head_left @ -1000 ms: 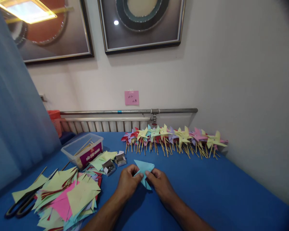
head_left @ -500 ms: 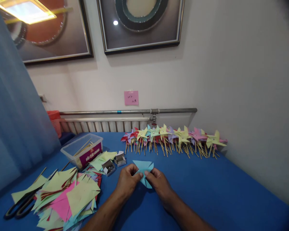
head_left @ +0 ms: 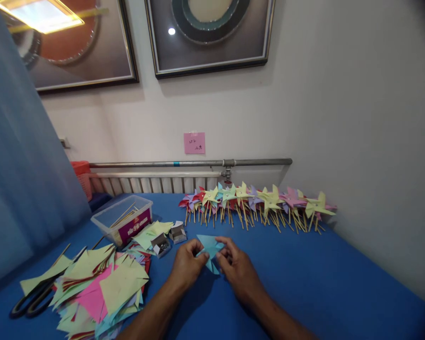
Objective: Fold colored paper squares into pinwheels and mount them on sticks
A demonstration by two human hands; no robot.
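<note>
A light blue paper pinwheel piece [head_left: 208,244], slit and partly folded, is held up over the blue table between both hands. My left hand [head_left: 188,262] pinches it on its left side, thumb on the front near the middle. On the other side my right hand [head_left: 235,264] has its index finger at the upper right corner and its thumb near the right edge. Part of the paper behind the fingers is hidden. Two small open boxes stand beyond my left hand; the nearer box [head_left: 160,245] holds small metal pieces, while the farther box [head_left: 177,233] shows little inside.
Finished pinwheels [head_left: 271,200] on sticks lie in a row along the wall. Left are a heap of cut paper squares [head_left: 122,285], scissors [head_left: 33,302] and a plastic tub [head_left: 134,229] with sticks. A radiator [head_left: 156,182] and a pipe [head_left: 198,164] run behind the table [head_left: 304,283].
My right hand has shifted its fingers: the index finger has risen to the paper's upper right corner and the thumb has moved off the middle. My left hand keeps its pinch.
</note>
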